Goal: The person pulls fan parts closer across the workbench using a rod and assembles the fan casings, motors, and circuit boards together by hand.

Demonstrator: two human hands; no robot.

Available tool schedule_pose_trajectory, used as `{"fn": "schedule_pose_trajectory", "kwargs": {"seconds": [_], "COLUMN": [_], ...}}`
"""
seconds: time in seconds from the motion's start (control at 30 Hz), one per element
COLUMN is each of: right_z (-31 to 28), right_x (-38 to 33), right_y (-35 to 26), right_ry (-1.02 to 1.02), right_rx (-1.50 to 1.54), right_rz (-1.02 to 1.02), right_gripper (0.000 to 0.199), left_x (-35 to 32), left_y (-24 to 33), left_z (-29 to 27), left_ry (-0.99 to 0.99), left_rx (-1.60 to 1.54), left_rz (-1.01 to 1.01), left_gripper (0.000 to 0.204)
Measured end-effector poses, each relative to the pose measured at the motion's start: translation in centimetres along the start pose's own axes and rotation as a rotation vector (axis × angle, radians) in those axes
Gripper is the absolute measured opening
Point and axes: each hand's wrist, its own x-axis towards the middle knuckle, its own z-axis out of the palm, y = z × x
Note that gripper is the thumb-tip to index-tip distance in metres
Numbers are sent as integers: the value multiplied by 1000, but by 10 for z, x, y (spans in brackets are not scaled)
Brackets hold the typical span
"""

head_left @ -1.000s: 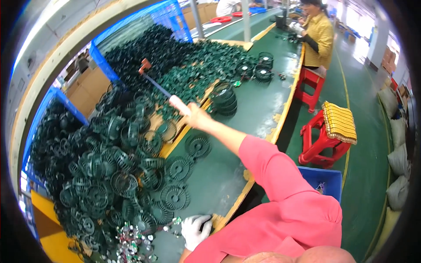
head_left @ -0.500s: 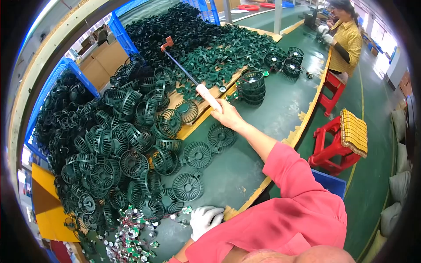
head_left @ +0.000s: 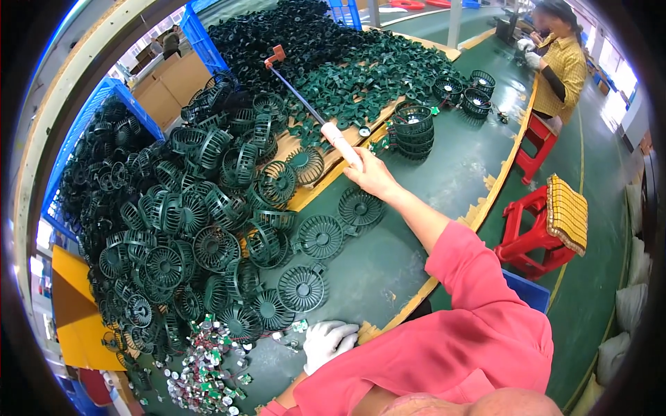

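Note:
My right hand [head_left: 374, 173], bare, is closed round the pale pink handle of a selfie stick [head_left: 340, 144]. Its thin dark rod slants toward the far left, ending in an orange clamp above the heap of parts. My left hand [head_left: 328, 346] wears a white glove and rests on the near table edge, fingers loosely bent and apart, with nothing visible in it. Beside it lie small green circuit boards with wires [head_left: 300, 325]. Round dark green fan grilles lie between my hands, one grille [head_left: 302, 288] nearest the glove.
A large pile of fan cages [head_left: 166, 267] fills the left. Loose green parts [head_left: 374, 76] cover the far board, near a stack of cages [head_left: 413, 133]. Small motors and boards [head_left: 208, 371] lie in front. At right stand a red stool [head_left: 531, 225] and a seated co-worker [head_left: 560, 66].
The view has shifted slightly, so the table and piles sit a little further right and lower. My right hand still grips the selfie stick; my left hand stays at the table edge.

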Motion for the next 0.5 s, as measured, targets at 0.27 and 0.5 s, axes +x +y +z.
{"fn": "schedule_pose_trajectory", "kwargs": {"seconds": [0.27,0.5], "right_z": [-2,-2], "right_x": [-1,-1], "right_y": [-2,-4], "right_ry": [-13,-45], "right_rx": [12,10], "right_rz": [-10,16], "right_gripper": [59,60], "left_x": [-1,-1], "left_y": [0,0], "left_z": [0,0], "left_ry": [-10,-9], "left_rx": [0,7], "left_rz": [0,0], "left_gripper": [17,16]}}
